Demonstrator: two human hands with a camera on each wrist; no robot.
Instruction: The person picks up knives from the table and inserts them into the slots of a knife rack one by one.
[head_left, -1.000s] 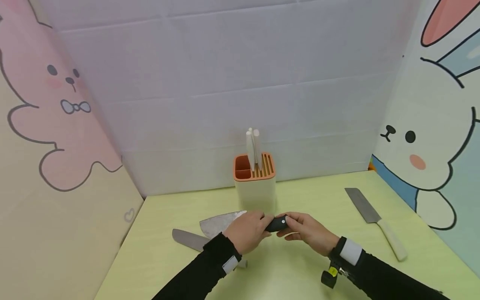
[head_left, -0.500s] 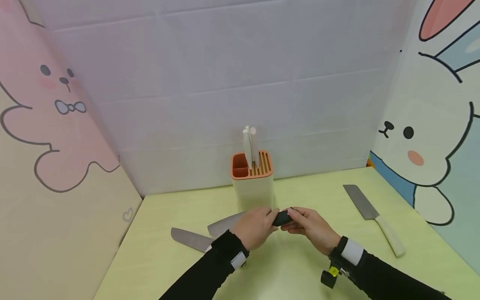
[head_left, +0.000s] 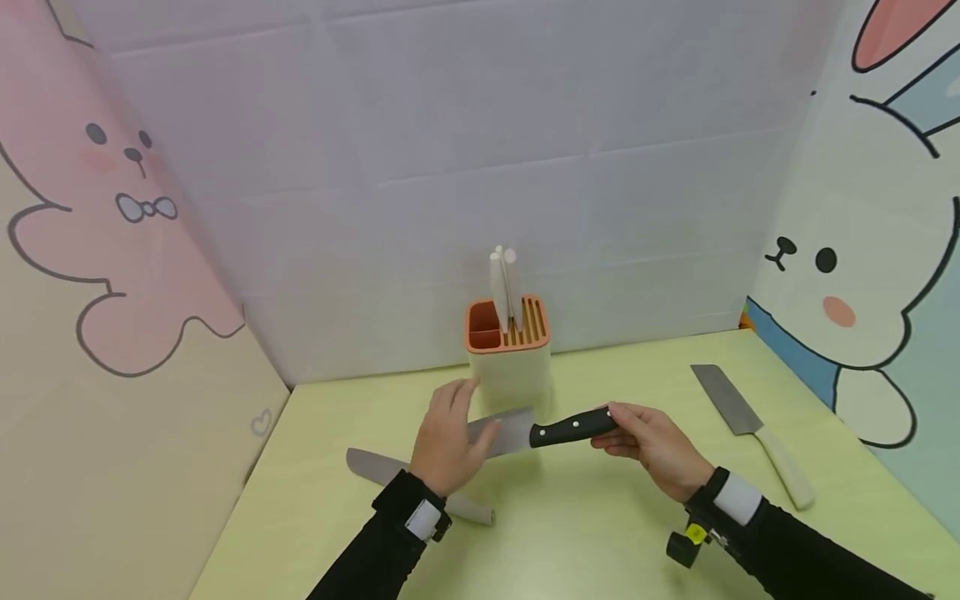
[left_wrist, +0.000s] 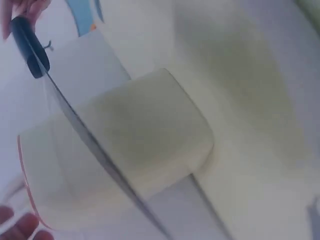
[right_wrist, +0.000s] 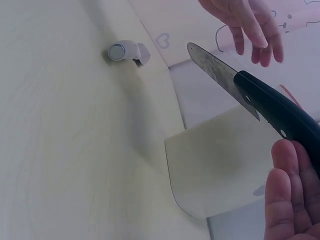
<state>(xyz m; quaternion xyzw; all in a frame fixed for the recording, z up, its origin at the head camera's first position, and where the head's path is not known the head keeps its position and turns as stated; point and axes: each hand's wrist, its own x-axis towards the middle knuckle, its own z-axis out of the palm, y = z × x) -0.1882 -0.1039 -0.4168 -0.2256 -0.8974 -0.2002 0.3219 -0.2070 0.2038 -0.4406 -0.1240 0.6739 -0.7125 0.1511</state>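
A knife with a black riveted handle point(head_left: 573, 427) and a broad steel blade point(head_left: 510, 431) is held level above the yellow-green table point(head_left: 600, 533), in front of the knife block point(head_left: 512, 367). My right hand point(head_left: 637, 433) grips the handle's end. My left hand point(head_left: 453, 421) is open with fingers spread, just left of the blade and in front of its tip. In the right wrist view the handle point(right_wrist: 275, 112) and blade point(right_wrist: 217, 72) run diagonally, and the left hand point(right_wrist: 250, 22) hovers apart from the blade. The left wrist view shows the handle point(left_wrist: 30, 47) and the block point(left_wrist: 140, 150).
The cream block has an orange slotted top point(head_left: 506, 325) with white handles point(head_left: 502, 279) standing in it. A knife with a pale handle point(head_left: 420, 487) lies on the table under my left wrist. A white-handled cleaver point(head_left: 750, 425) lies at the right. Cartoon-rabbit panels wall in the table.
My left hand has let go of the knife and opened. My right hand has drawn the knife to the right and a little up, so the handle and blade now show.
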